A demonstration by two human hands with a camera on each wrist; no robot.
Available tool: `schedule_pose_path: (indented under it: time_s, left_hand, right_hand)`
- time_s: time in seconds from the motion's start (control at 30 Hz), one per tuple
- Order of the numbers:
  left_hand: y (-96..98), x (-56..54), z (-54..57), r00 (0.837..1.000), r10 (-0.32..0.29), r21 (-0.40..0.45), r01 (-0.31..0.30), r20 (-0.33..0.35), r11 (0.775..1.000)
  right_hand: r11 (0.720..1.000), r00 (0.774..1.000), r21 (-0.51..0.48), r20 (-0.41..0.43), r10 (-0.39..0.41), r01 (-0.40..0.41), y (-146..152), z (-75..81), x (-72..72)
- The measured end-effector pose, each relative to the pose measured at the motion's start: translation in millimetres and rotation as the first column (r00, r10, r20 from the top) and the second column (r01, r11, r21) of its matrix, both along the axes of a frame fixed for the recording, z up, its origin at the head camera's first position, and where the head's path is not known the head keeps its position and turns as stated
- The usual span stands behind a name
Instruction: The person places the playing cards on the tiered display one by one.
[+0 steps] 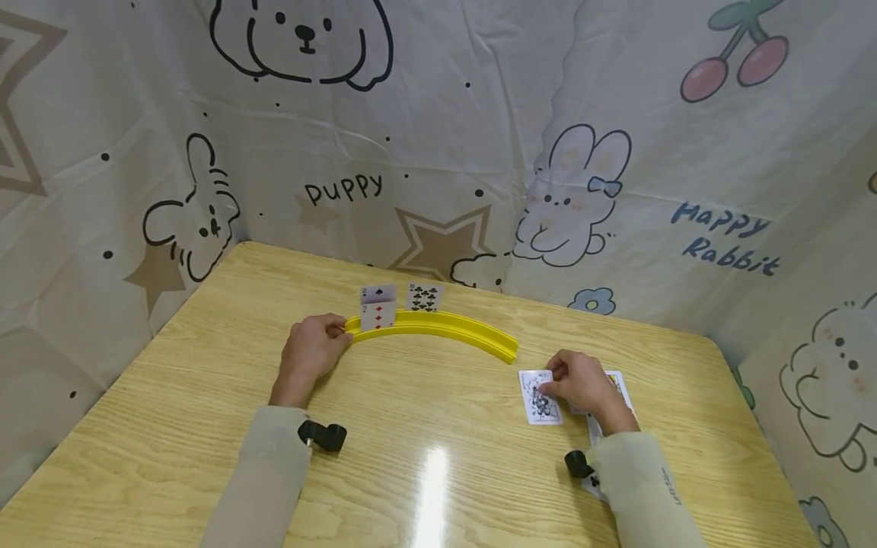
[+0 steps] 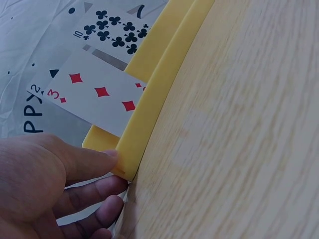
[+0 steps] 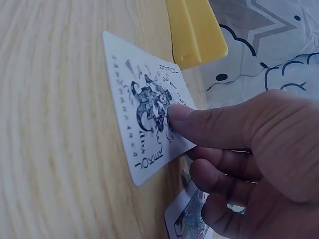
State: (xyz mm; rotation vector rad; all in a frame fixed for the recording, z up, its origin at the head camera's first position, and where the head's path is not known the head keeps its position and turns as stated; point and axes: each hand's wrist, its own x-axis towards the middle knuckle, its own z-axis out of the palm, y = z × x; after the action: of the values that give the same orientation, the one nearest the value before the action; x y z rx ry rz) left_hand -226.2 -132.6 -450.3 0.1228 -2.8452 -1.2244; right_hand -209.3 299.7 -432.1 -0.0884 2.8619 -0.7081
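Worktop (image 1: 390, 426), wood-grained; far edge meets a printed cloth (image 1: 438, 137).

Yellow card rack (image 1: 473, 333), curved, along the far edge; left end near the left edge, right end well apart from the right edge. Bare wood between rack and near edge, broadest between the forearms.

Left hand (image 1: 311, 348): thumb and finger pinching the rack's left end.

Three of diamonds (image 1: 378, 315), upright in the rack near that end, overlapping the two of spades (image 1: 379, 291) behind; ten of clubs (image 1: 425, 298) upright to their right.

Right hand (image 1: 582, 380): thumb and fingers pinching a joker card (image 1: 537, 403), tilted, just off the rack's right end on its near side; contact with the wood cannot be told.

Loose cards (image 1: 621, 388) under the right forearm, towards the right edge, partly hidden.

Writing: "JOKER" at two corners of the card; indices 3, 2, 10; cloth, "PUPPY" and "Happy Rabbit"; right sleeve (image 1: 637, 476), lettering too small to read.
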Motion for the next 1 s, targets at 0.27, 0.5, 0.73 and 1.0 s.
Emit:
schedule_pose_path:
  time_s: [0.27, 0.5, 0.73, 1.0]
  left_hand:
    - [0.6, 0.5, -1.9, 1.0, 0.012, -0.001, -0.012, 0.02, 1.0]
    - [0.2, 0.0, -1.3, 0.999, 0.022, -0.001, -0.022, 0.032, 1.0]
    - [0.5, 0.6, 0.1, 0.999, 0.017, -0.002, -0.017, 0.028, 1.0]
    - [1.2, 1.0, 1.6, 1.0, 0.013, -0.001, -0.013, 0.021, 1.0]
  right_hand:
    - [0.999, 1.0, -0.036, -0.023, 0.015, -0.016, -1, -1.3, 0.6]
    - [0.997, 0.997, -0.033, -0.032, 0.065, -0.066, -4, 4.7, 2.1]
    - [0.994, 0.995, -0.068, -0.052, 0.083, -0.087, -9, 13.5, 3.2]
    - [0.988, 0.992, -0.126, -0.098, 0.074, -0.086, -13, 21.6, 4.4]
